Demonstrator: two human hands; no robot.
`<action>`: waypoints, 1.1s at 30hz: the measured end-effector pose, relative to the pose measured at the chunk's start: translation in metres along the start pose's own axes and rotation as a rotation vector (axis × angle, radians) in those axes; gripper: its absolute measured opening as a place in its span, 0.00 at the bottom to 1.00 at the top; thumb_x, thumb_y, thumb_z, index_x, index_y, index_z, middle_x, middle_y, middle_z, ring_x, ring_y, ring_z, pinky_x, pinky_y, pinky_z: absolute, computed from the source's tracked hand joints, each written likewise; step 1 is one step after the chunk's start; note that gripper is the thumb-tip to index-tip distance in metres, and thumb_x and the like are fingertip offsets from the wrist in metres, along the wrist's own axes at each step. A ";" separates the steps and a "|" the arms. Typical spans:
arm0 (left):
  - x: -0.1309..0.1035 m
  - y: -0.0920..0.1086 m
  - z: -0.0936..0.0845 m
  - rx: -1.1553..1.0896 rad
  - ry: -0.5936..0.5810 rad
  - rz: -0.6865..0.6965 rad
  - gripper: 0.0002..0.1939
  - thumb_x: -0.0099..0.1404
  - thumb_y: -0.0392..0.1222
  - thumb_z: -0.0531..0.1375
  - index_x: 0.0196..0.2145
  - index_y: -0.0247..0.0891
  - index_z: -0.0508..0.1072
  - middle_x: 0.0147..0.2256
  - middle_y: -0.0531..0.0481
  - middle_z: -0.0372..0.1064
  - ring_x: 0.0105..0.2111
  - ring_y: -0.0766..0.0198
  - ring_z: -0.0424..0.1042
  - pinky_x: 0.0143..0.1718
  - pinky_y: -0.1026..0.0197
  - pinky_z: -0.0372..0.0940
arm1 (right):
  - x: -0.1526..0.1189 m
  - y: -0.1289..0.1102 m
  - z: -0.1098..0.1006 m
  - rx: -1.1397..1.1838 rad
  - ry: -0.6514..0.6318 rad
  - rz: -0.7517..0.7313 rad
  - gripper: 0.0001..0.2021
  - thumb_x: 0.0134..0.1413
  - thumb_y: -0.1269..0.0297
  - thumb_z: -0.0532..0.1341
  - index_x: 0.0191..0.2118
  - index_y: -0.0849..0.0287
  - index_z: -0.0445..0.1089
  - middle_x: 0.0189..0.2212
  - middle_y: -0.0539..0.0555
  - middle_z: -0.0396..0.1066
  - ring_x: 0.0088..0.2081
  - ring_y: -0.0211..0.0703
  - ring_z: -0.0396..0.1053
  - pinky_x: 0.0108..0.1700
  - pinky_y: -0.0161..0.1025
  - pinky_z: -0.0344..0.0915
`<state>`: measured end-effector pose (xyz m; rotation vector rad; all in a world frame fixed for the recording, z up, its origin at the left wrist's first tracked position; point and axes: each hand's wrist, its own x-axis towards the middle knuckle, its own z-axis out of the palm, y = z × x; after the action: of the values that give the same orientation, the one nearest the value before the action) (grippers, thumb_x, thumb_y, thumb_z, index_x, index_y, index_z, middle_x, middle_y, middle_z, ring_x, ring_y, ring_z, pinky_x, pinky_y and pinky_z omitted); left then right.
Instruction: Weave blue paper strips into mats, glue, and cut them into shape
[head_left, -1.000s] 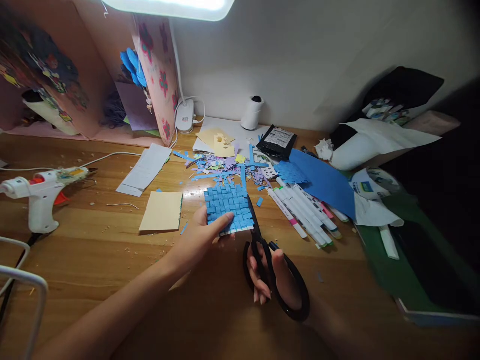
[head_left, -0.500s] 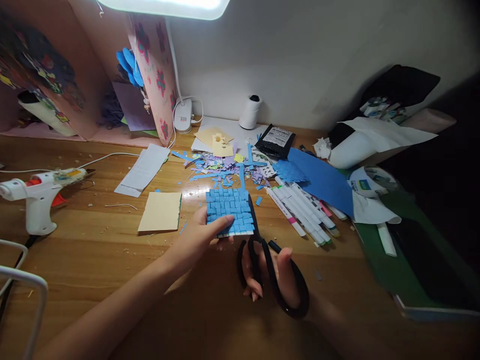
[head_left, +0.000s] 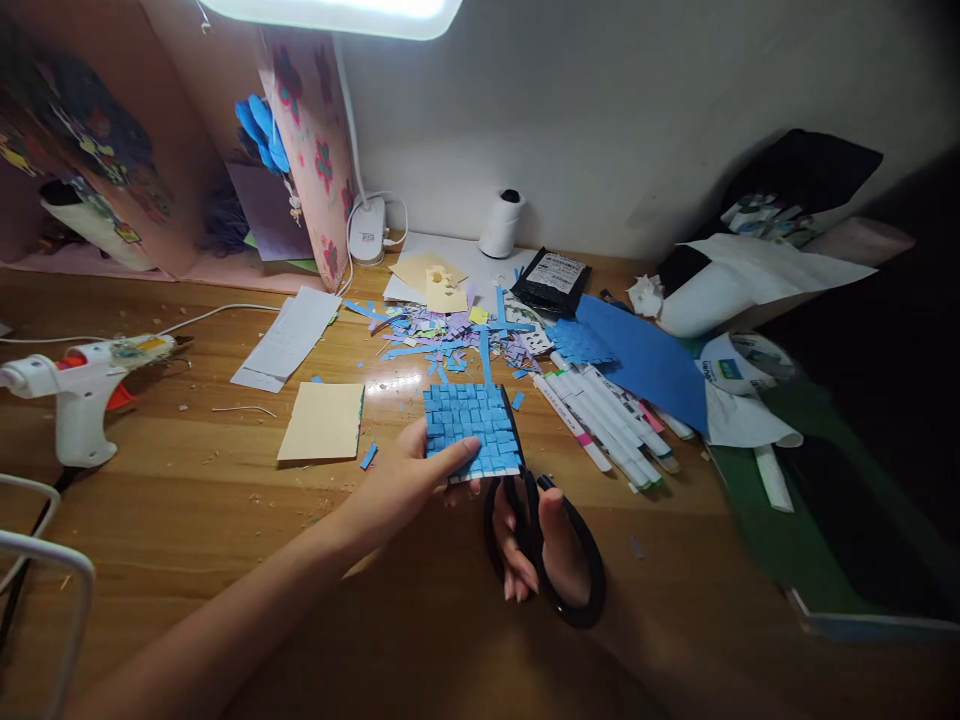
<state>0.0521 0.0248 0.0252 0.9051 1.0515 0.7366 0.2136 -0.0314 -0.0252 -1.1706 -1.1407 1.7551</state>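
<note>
A square of woven blue paper strips (head_left: 469,415) is pinched in my left hand (head_left: 420,470), thumb on top and fingers underneath. A white edge shows along its near side. My right hand (head_left: 551,550) has its thumb and fingers through the black handles of a pair of scissors (head_left: 592,590). The scissor blades lie along the right edge of the woven square and are partly hidden by it. Left of my left hand, a cream paper square (head_left: 321,422) rests flat on the table, with a small blue scrap (head_left: 368,457) beside it.
Paper scraps (head_left: 450,335) are heaped behind the woven square. Several markers (head_left: 604,420) lie to the right, near a blue sheet (head_left: 652,370) and another woven blue piece (head_left: 581,343). A glue gun (head_left: 82,390) stands at the left. A black packet (head_left: 551,282) lies at the back.
Both hands have shifted slightly, the woven square moving right and nearer to me. The scissor handles have come closer together. A blue scrap beside the cream square now shows more fully.
</note>
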 end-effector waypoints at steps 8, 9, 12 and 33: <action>0.000 -0.003 -0.002 0.019 -0.019 -0.016 0.15 0.56 0.50 0.62 0.33 0.35 0.68 0.25 0.53 0.68 0.24 0.69 0.66 0.25 0.67 0.60 | 0.003 -0.004 0.004 0.080 0.048 0.020 0.32 0.44 0.28 0.43 0.23 0.57 0.56 0.05 0.41 0.51 0.07 0.30 0.51 0.12 0.28 0.56; 0.000 -0.004 -0.002 0.014 -0.020 -0.015 0.15 0.56 0.49 0.62 0.33 0.35 0.69 0.26 0.53 0.68 0.24 0.69 0.67 0.25 0.67 0.60 | 0.005 -0.006 0.005 0.103 0.057 0.022 0.33 0.41 0.26 0.43 0.22 0.57 0.55 0.05 0.41 0.50 0.07 0.30 0.50 0.11 0.28 0.55; 0.004 -0.004 -0.005 -0.011 0.020 0.007 0.13 0.55 0.47 0.64 0.34 0.35 0.71 0.30 0.51 0.71 0.30 0.67 0.69 0.31 0.66 0.63 | 0.014 -0.017 0.003 0.168 0.029 0.013 0.35 0.33 0.23 0.43 0.21 0.55 0.52 0.04 0.41 0.49 0.06 0.30 0.49 0.09 0.29 0.55; 0.005 0.031 -0.057 0.356 -0.084 -0.131 0.13 0.48 0.44 0.66 0.27 0.35 0.69 0.21 0.55 0.66 0.20 0.71 0.64 0.19 0.70 0.59 | -0.001 -0.016 -0.018 0.072 -0.342 0.138 0.35 0.39 0.26 0.45 0.30 0.58 0.60 0.15 0.44 0.56 0.16 0.32 0.54 0.23 0.34 0.61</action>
<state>-0.0020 0.0583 0.0381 1.1480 1.1757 0.4033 0.2318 -0.0216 -0.0134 -0.9479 -1.2007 2.1444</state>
